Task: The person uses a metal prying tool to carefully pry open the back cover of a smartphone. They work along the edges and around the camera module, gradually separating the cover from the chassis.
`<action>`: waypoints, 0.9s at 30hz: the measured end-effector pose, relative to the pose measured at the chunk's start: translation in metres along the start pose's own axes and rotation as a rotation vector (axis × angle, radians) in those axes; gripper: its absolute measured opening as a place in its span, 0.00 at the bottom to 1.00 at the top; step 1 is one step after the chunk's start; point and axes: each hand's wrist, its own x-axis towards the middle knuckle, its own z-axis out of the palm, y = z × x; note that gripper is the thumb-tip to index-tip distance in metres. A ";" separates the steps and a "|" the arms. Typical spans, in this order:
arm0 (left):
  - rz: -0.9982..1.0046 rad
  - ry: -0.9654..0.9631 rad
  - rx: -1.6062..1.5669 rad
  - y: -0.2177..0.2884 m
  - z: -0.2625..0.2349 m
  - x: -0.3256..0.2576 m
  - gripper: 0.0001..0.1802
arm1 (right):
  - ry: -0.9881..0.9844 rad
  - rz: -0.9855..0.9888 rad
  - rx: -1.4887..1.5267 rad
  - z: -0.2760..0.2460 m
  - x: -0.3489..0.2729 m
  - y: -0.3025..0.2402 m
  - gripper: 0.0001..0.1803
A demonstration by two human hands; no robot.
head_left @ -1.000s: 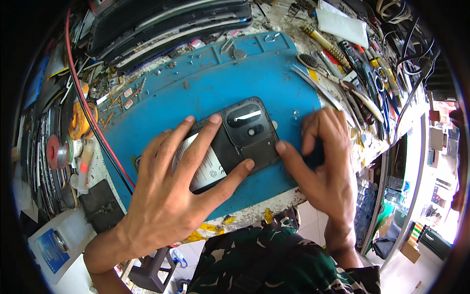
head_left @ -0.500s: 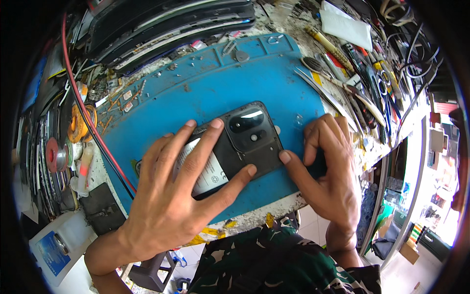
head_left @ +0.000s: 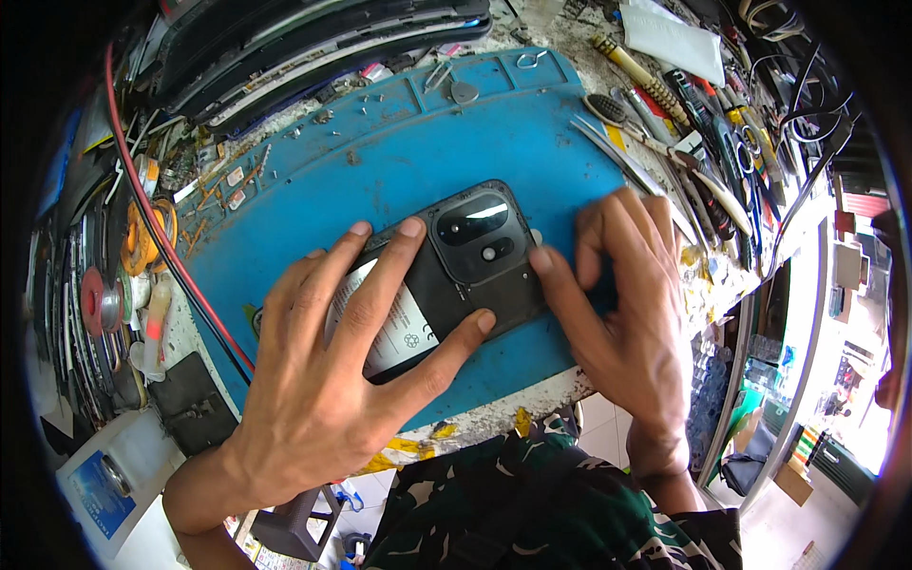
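A dark smartphone [head_left: 508, 299] with its back cover off lies slantwise on the blue work mat [head_left: 532, 123]. Its camera block [head_left: 475, 233] is toward the right, and a white-labelled battery [head_left: 404, 332] shows between my fingers. My left hand [head_left: 332, 351] spans the phone, fingertips at the far edge and thumb on the near part, holding it down. The thumb of my right hand [head_left: 632, 304] touches the phone's right edge, beside a small pale round piece [head_left: 536, 236]. The other right fingers curl loosely, apart from the thumb, with nothing visible in them.
Tweezers [head_left: 608, 152], a brush [head_left: 608, 109] and other hand tools crowd the right side. Small screws and parts lie in the mat's far trays. Red and black cables [head_left: 180, 256] cross the left, near solder spools [head_left: 95, 299]. Stacked dark panels [head_left: 313, 57] stand behind.
My right thumb has slid from near the phone's lower right corner farther up its right edge. The whole bench scene sits slightly higher in view. My left hand keeps its hold.
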 end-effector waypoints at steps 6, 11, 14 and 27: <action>-0.001 -0.008 -0.006 -0.001 -0.001 -0.001 0.30 | -0.007 -0.012 -0.011 -0.001 0.001 0.000 0.16; 0.002 0.012 0.004 -0.002 0.001 -0.001 0.33 | 0.014 -0.031 0.007 0.001 0.003 -0.001 0.15; -0.002 0.001 -0.015 -0.001 0.001 -0.001 0.32 | 0.021 -0.016 0.026 0.002 0.004 -0.001 0.17; 0.006 0.017 0.020 -0.002 0.002 0.000 0.27 | -0.007 0.028 0.138 -0.002 0.002 0.000 0.15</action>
